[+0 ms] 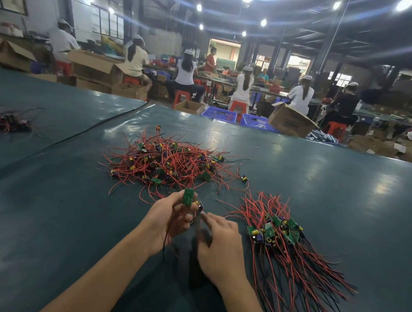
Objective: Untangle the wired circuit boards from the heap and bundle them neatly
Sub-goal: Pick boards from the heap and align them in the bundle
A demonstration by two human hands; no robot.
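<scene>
Your left hand [170,216] was raised just above the table [51,218], thumb and fingers clamped on a small green circuit board [188,197], held upright. A black wire [166,235] hung down from that grip along your wrist. A second part with a yellow band sat just beside the board, at your fingertips.

Your right hand [219,243] was close against the left, fingers curled toward it. Dark, blurred wires ran under the palm; could not tell whether those fingers pinched anything.

The heap [168,163] of red-wired boards lay just beyond your hands, tangled, with loose ends splayed out all round. To your right, near the right hand, lay the sorted bundle [280,232]: boards grouped in the middle, red and black leads fanning toward you and away.

A smaller tangle [7,120] sat far left on the table. Seated workers [185,75], cardboard boxes [290,120] and blue crates [218,113] lay beyond the table edge.
</scene>
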